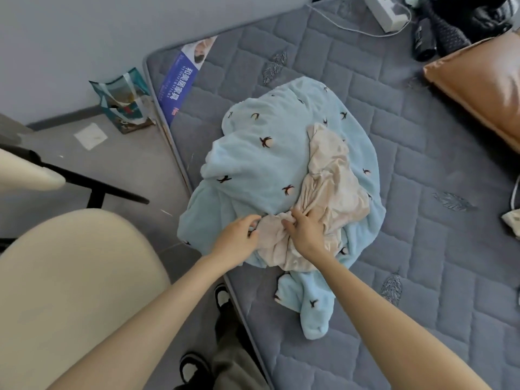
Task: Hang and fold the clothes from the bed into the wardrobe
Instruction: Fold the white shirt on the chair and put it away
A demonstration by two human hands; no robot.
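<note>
Pinching beige garment (332,187) atop blue fleece (253,159): left hand (239,237), right hand (306,232); chair (70,277) beside mattress (422,249) edge.

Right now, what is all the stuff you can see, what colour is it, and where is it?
mattress: one, grey, fills the right side
blue clothes: one heap, light blue with small dark marks, middle of the mattress
cream cloth: one, cream, on top of the blue clothes
cushion: one, orange-brown, right edge of the mattress
power strip: one, white, top of the mattress
bag: one, teal, on the floor by the wall
paper: one, white, on the floor
chair: one, cream, bottom left
sandals: two, black and white, on the feet
left hand: pinches the cream cloth's near edge
right hand: grips the cream cloth
</note>
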